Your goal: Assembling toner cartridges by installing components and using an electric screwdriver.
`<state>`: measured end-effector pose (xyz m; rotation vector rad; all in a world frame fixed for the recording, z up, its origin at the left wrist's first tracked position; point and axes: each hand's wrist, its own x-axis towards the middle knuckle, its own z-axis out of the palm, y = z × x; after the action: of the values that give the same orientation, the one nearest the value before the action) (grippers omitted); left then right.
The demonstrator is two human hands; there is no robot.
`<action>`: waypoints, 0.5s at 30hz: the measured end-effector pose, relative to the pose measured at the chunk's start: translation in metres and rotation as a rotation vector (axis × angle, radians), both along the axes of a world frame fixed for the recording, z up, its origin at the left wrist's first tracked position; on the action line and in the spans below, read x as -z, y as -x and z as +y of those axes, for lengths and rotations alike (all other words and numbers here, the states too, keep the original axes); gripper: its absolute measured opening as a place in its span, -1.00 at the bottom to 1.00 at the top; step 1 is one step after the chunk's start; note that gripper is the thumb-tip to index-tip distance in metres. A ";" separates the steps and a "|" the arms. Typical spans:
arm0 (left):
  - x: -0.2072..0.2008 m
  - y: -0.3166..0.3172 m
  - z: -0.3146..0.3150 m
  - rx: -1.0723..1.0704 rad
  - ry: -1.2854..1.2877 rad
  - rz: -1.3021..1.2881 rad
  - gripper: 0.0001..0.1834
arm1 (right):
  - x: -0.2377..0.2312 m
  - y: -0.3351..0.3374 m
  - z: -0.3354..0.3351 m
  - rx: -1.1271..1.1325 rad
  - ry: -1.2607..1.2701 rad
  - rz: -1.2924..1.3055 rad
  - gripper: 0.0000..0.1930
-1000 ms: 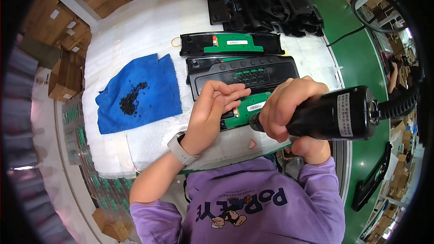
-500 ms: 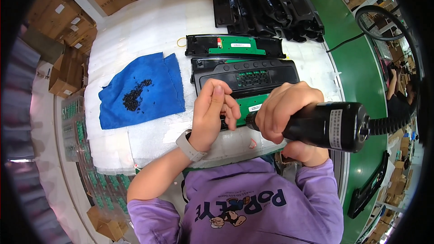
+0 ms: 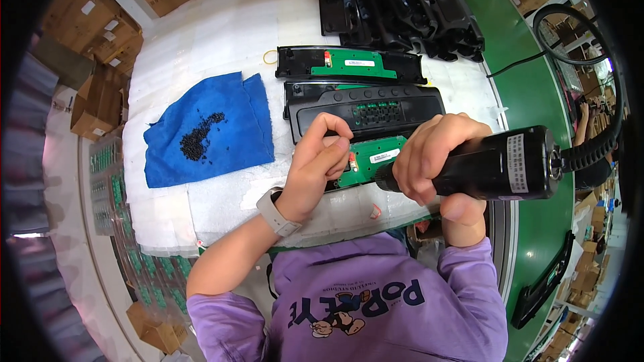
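My right hand point(image 3: 436, 157) is wrapped round a black electric screwdriver point(image 3: 496, 166), which lies nearly level with its tip end to the left. That tip end is over the right part of a green circuit board point(image 3: 367, 169) in a black plastic panel. At the board's left end is my left hand point(image 3: 318, 164), its fingers curled with thumb and forefinger close together. Whatever they may hold is too small to make out. Just beyond both hands rests a black panel with round buttons point(image 3: 396, 108). Small black screws point(image 3: 195, 144) lie heaped on a blue cloth point(image 3: 245, 137) to the left.
Farther back is another black panel with a green board point(image 3: 295, 62). Stacked black housings point(image 3: 402, 7) stand at the far end of the white-covered table point(image 3: 201, 27). A coiled cable point(image 3: 600, 137) runs from the screwdriver past a green surface point(image 3: 537, 228) on the right.
My right hand and the screwdriver have shifted slightly right, uncovering more of the green board. The fingers of my left hand have drawn closer together.
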<state>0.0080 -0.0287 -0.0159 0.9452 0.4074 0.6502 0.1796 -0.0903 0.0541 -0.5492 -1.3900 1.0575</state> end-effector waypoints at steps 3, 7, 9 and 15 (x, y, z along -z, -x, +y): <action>0.002 -0.001 0.000 -0.014 -0.038 0.019 -0.91 | -0.003 0.000 -0.003 0.012 0.048 -0.041 -0.64; -0.001 -0.006 -0.004 -0.042 -0.072 0.074 -0.89 | -0.004 0.011 -0.006 0.038 0.007 -0.079 -0.66; 0.000 -0.006 -0.005 -0.046 -0.057 0.078 -0.86 | 0.005 0.012 -0.004 -0.015 -0.091 -0.079 -0.67; 0.005 -0.002 -0.001 -0.011 -0.002 0.004 -0.82 | 0.001 0.009 -0.003 -0.044 -0.091 -0.181 -0.69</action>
<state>0.0100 -0.0292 -0.0206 0.9474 0.4157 0.6587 0.1710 -0.0929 0.0532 -0.5603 -1.6075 0.9931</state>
